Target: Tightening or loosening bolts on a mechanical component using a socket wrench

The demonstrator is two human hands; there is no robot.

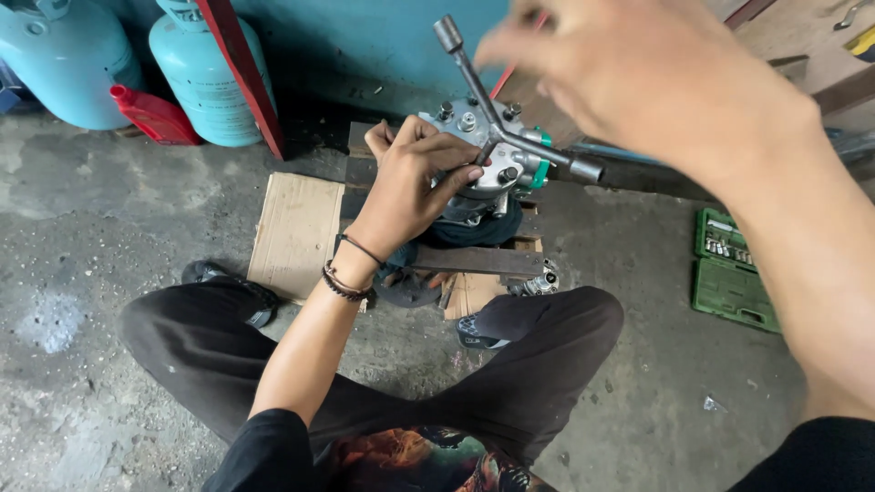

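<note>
The left hand (pixel 410 178) lies with its fingers curled against the side of a silver cast-metal compressor body with green plugs (pixel 483 155), which stands on dark metal bars over a flat sheet of brown cardboard (pixel 296 232) on the grey concrete floor (pixel 82 273), between the person's crossed legs in black trousers. A grey steel three-armed socket wrench (pixel 497 118) sits upright on top of it, and the right hand (pixel 656 82), raised close to the camera and blurred, has fingers bent loosely near the wrench, though whether they grip it cannot be told. Two pale blue gas cylinders (pixel 205 77), a red plastic container (pixel 153 114) and a slanted red bar (pixel 241 73) stand behind, and an open green socket case (pixel 734 269) lies to the right.
</note>
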